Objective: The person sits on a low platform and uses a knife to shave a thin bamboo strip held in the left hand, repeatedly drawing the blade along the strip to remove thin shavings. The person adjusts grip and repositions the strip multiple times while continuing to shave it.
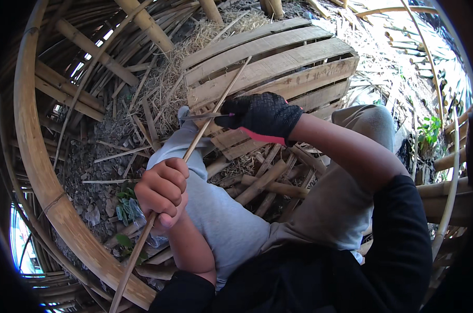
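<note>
Setting: a seated person, seen from above, amid split bamboo and dry straw; grey trouser legs fill the centre of the frame.
Curved bamboo band [35, 172]: a broad hoop sweeping down the left edge to the lower centre, walling in that side.
Slatted bamboo panel [270, 65]: upper centre, just beyond the knees, closing off the far side.
Bamboo strip [194, 142]: long and thin, running diagonally from the lower left, across the left knee, up to the panel.
Right hand [262, 116]: in a black glove with a pink cuff, closed on a knife [200, 116] whose blade lies across the strip, centre frame.
Left hand [163, 192]: bare, fisted around the strip, left of centre.
Step in hand: seemingly shaving or splitting the strip at the blade.
Next move calls for: a firm left grip and a steady blade angle along the strip, judged from the pose.
Open room: little; only the lap and the gravel gap at left are free.
</note>
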Action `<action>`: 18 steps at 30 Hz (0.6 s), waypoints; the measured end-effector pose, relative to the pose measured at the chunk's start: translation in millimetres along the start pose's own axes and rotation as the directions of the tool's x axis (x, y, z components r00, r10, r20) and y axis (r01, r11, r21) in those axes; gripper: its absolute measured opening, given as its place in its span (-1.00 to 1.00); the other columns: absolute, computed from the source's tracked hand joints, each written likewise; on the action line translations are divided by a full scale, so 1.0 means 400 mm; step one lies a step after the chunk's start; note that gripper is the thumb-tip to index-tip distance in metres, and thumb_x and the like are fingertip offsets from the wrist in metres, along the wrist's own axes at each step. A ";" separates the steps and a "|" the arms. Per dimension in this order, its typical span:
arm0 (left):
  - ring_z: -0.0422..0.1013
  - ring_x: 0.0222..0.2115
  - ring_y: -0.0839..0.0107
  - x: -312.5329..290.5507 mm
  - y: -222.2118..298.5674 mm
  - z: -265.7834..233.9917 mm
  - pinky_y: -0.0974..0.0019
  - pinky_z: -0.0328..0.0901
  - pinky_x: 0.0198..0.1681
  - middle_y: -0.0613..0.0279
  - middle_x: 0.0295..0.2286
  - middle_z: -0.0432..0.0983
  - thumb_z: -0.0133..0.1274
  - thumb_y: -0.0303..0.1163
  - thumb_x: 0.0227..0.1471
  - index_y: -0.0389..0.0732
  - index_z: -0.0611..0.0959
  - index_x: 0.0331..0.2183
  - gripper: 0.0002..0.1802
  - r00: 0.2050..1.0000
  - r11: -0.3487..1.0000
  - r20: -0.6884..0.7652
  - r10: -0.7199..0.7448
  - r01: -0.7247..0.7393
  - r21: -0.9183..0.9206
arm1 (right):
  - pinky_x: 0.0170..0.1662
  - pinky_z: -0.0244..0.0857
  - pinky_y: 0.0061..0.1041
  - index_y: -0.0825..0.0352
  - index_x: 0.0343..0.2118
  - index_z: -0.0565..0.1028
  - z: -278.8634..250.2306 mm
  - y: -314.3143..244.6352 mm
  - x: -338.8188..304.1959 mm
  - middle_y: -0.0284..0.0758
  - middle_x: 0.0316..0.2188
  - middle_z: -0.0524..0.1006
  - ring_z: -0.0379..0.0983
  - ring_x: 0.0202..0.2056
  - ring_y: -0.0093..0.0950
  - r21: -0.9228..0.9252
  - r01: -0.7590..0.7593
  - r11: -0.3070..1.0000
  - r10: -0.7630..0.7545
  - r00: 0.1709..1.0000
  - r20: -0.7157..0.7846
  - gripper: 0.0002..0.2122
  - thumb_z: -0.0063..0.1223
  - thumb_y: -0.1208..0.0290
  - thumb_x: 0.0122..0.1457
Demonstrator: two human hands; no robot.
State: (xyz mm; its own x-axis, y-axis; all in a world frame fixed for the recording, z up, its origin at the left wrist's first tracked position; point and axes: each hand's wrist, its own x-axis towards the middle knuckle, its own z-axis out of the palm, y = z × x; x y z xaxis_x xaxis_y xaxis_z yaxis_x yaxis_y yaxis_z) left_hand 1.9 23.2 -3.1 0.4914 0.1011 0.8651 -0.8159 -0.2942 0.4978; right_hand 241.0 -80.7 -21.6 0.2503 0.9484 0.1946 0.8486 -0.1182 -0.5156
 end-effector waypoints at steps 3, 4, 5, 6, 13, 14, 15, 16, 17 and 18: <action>-0.09 -0.82 0.52 0.003 0.001 -0.003 0.33 -0.12 -0.54 0.52 -0.87 -0.05 0.21 -0.07 0.10 -0.05 0.21 -0.85 -0.30 1.000 1.000 -0.015 -0.004 0.004 0.002 | -0.15 0.49 -0.17 0.05 0.00 0.64 0.040 0.158 0.052 -0.19 -0.30 0.68 0.64 -0.22 -0.16 -0.232 0.007 0.973 -0.040 0.990 -0.137 -0.67 -0.13 0.07 0.42; -0.10 -0.82 0.52 0.001 0.001 -0.004 0.33 -0.12 -0.54 0.52 -0.87 -0.05 0.21 -0.07 0.10 -0.05 0.20 -0.86 -0.30 1.000 1.000 -0.024 -0.006 0.006 0.003 | -0.16 0.49 -0.17 0.08 -0.02 0.64 0.011 0.112 0.052 -0.18 -0.32 0.67 0.64 -0.24 -0.15 -0.207 -0.098 0.973 0.083 0.993 -0.082 -0.67 -0.11 0.06 0.41; -0.10 -0.82 0.52 0.000 0.006 -0.002 0.33 -0.12 -0.54 0.53 -0.87 -0.06 0.21 -0.07 0.09 -0.05 0.20 -0.86 -0.30 1.000 1.000 -0.019 -0.014 0.014 0.006 | -0.17 0.49 -0.18 0.11 -0.04 0.64 -0.012 0.059 0.051 -0.17 -0.35 0.67 0.64 -0.26 -0.14 -0.188 -0.204 0.961 0.203 0.979 -0.023 -0.66 -0.10 0.05 0.39; -0.11 -0.82 0.51 0.001 0.012 0.001 0.32 -0.13 -0.54 0.53 -0.87 -0.06 0.21 -0.07 0.09 -0.05 0.20 -0.86 -0.30 1.000 1.000 -0.015 -0.017 0.017 0.011 | -0.16 0.50 -0.16 0.14 -0.09 0.65 -0.006 0.005 0.040 -0.12 -0.33 0.67 0.64 -0.27 -0.13 -0.117 -0.117 0.986 0.116 0.993 -0.013 -0.61 -0.12 -0.01 0.39; -0.13 -0.82 0.53 0.005 -0.005 0.005 0.34 -0.13 -0.54 0.52 -0.87 -0.06 0.23 -0.06 0.08 -0.04 0.19 -0.86 -0.28 0.998 0.999 0.055 -0.020 0.022 -0.029 | -0.17 0.50 -0.19 0.06 -0.10 0.68 0.018 0.056 0.035 -0.16 -0.30 0.68 0.65 -0.25 -0.17 -0.263 0.187 0.947 -0.209 0.976 -0.056 -0.62 -0.18 0.01 0.39; -0.12 -0.82 0.53 0.002 -0.005 0.001 0.34 -0.13 -0.54 0.52 -0.87 -0.06 0.23 -0.06 0.08 -0.05 0.20 -0.86 -0.29 0.998 0.999 0.056 -0.020 0.022 -0.033 | -0.17 0.50 -0.20 -0.01 -0.05 0.66 -0.013 0.082 0.067 -0.19 -0.28 0.68 0.65 -0.26 -0.16 -0.248 0.057 0.967 -0.050 0.998 0.034 -0.65 -0.18 0.04 0.39; -0.12 -0.83 0.53 0.002 -0.005 -0.003 0.34 -0.13 -0.54 0.52 -0.87 -0.06 0.23 -0.07 0.08 -0.05 0.20 -0.86 -0.29 0.998 0.999 0.060 -0.017 0.019 -0.038 | -0.14 0.51 -0.20 -0.02 -0.03 0.66 -0.012 0.114 0.087 -0.19 -0.26 0.68 0.65 -0.24 -0.16 -0.260 0.059 0.964 -0.054 0.998 0.028 -0.64 -0.19 0.02 0.39; -0.12 -0.83 0.53 0.001 -0.005 -0.010 0.35 -0.12 -0.54 0.52 -0.87 -0.06 0.23 -0.07 0.08 -0.05 0.21 -0.86 -0.30 0.998 0.999 0.062 -0.010 0.012 -0.032 | -0.12 0.51 -0.21 -0.03 -0.03 0.66 -0.018 0.064 0.073 -0.18 -0.26 0.68 0.65 -0.23 -0.17 -0.263 0.160 0.952 -0.154 0.987 0.044 -0.63 -0.20 0.00 0.40; -0.11 -0.83 0.53 0.005 -0.003 -0.014 0.35 -0.12 -0.54 0.52 -0.87 -0.05 0.23 -0.07 0.09 -0.05 0.21 -0.86 -0.30 0.996 0.999 0.089 0.001 0.002 -0.034 | -0.11 0.51 -0.21 -0.04 -0.02 0.66 -0.010 0.003 0.046 -0.17 -0.26 0.68 0.65 -0.22 -0.17 -0.264 0.259 0.929 -0.253 0.966 0.060 -0.62 -0.20 -0.02 0.40; -0.11 -0.84 0.53 0.002 0.002 -0.013 0.34 -0.13 -0.54 0.53 -0.87 -0.04 0.22 -0.07 0.09 -0.04 0.22 -0.86 -0.30 0.994 0.999 0.109 0.008 -0.005 -0.032 | -0.19 0.51 -0.24 0.05 -0.06 0.67 -0.026 -0.075 0.010 -0.14 -0.27 0.67 0.63 -0.28 -0.16 -0.155 0.327 0.932 -0.314 0.944 0.099 -0.72 -0.02 0.15 0.33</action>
State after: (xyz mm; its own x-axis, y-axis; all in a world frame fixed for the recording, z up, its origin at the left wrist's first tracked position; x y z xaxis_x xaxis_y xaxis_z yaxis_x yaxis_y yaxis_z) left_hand 0.0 27.8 -1.8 0.5151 -0.0056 0.8571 -0.8275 -0.2640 0.4956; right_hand 221.4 -76.3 3.5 -0.0764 0.9616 0.2636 0.9451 0.1540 -0.2881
